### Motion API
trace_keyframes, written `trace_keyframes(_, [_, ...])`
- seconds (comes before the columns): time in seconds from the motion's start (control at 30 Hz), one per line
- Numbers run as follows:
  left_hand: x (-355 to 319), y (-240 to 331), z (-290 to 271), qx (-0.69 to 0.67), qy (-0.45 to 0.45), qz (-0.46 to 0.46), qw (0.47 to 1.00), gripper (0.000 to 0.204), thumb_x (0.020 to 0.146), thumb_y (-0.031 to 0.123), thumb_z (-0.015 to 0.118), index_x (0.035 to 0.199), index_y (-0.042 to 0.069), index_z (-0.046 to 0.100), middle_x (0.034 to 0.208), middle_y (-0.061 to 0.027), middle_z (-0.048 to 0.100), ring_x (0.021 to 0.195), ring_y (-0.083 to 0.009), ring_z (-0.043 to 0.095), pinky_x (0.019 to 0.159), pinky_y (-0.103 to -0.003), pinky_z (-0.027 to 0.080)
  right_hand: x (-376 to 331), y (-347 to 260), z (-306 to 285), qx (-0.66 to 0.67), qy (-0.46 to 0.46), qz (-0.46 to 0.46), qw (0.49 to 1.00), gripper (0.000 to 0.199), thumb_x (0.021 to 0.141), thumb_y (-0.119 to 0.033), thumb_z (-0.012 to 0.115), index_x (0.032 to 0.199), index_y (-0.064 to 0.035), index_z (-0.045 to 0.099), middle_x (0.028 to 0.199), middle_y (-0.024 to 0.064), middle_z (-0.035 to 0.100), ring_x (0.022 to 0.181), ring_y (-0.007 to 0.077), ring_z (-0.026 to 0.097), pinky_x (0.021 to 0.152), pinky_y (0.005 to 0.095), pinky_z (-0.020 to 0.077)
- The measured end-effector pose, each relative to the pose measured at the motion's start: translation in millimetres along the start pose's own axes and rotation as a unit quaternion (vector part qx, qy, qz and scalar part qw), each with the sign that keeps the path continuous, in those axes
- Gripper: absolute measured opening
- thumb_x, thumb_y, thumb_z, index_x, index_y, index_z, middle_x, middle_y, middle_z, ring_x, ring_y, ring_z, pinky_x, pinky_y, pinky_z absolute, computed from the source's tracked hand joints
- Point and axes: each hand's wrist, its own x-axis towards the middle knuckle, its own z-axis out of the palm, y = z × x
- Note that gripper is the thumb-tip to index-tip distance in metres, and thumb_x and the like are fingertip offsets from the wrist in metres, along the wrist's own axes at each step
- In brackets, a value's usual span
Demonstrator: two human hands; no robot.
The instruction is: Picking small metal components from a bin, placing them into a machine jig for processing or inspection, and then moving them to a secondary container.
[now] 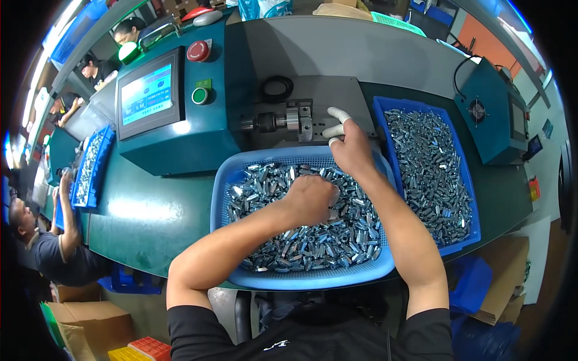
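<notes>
My left hand (311, 200) is curled over a light-blue basket (224, 180) heaped with small silver metal parts (289, 245). Its fingers are bent under and mostly hidden, so what they hold does not show. Beyond the basket, my right hand (349, 144) reaches out with fingers apart and nothing visible between them. White finger covers (338, 114) sit on several of its fingertips. Just left of those fingertips is the metal clamping head (293, 119) of a green machine (186, 144), fitted on a dark horizontal spindle (265, 123).
A darker blue tray (387, 147) full of similar parts stands at right, with another green machine (490, 114) beyond it. The left machine carries a screen (146, 93), a red stop button (198, 51) and a green button (200, 95). Co-workers (66, 246) sit along the left.
</notes>
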Motion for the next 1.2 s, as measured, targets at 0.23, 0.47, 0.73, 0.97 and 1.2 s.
trace_keyframes(0.23, [-1, -5, -3, -0.053, 0.039, 0.049, 0.997, 0.016, 0.069, 0.018, 0.069, 0.078, 0.005, 0.065, 0.073, -0.0125, 0.067, 0.073, -0.0327, 0.065, 0.070, -0.043, 0.052, 6, -1, 4, 0.010, 0.001, 0.004, 1.000, 0.059, 0.075, 0.006, 0.048, 0.132, -0.0049, 0.046, 0.096, 0.0130, 0.069, 0.069, 0.0110, 0.057, 0.066, 0.0257, 0.0469])
trace_keyframes(0.47, [0, -9, 5, -0.062, 0.036, 0.081, 0.994, 0.020, 0.065, 0.020, 0.068, 0.077, 0.004, 0.063, 0.074, -0.0148, 0.066, 0.076, -0.0337, 0.065, 0.072, -0.044, 0.052, 20, -24, 7, -0.040, 0.011, -0.015, 0.999, 0.049, 0.080, -0.007, 0.060, 0.128, -0.0035, 0.050, 0.086, 0.0130, 0.069, 0.070, 0.0173, 0.062, 0.066, 0.0305, 0.0484])
trace_keyframes(0.73, [6, -22, 4, -0.081, -0.003, 0.156, 0.984, 0.030, 0.061, 0.011, 0.062, 0.088, -0.002, 0.061, 0.082, -0.0173, 0.064, 0.083, -0.0349, 0.062, 0.076, -0.042, 0.051, 52, -41, 22, -0.341, -0.009, -0.029, 0.939, 0.050, 0.070, -0.032, 0.069, 0.113, -0.0069, 0.060, 0.079, 0.0177, 0.067, 0.079, 0.0359, 0.065, 0.072, 0.0447, 0.0515])
trace_keyframes(0.97, [7, -21, 7, -0.037, 0.014, 0.150, 0.988, 0.027, 0.068, 0.012, 0.063, 0.091, -0.001, 0.062, 0.097, -0.0186, 0.060, 0.099, -0.0353, 0.056, 0.091, -0.042, 0.044, 44, -18, -40, -0.339, 0.059, 0.004, 0.939, 0.035, 0.069, -0.035, 0.067, 0.093, -0.0104, 0.069, 0.082, 0.0164, 0.068, 0.081, 0.0341, 0.066, 0.073, 0.0436, 0.0527])
trace_keyframes(1.2, [-2, -24, -18, -0.040, 0.039, 0.089, 0.994, 0.021, 0.070, 0.010, 0.063, 0.088, 0.000, 0.061, 0.084, -0.0162, 0.065, 0.085, -0.0352, 0.063, 0.080, -0.043, 0.049, 3, 58, -138, -0.442, 0.041, 0.175, 0.879, 0.033, 0.073, -0.036, 0.068, 0.077, -0.0033, 0.066, 0.081, 0.0186, 0.067, 0.081, 0.0365, 0.064, 0.070, 0.0464, 0.0491])
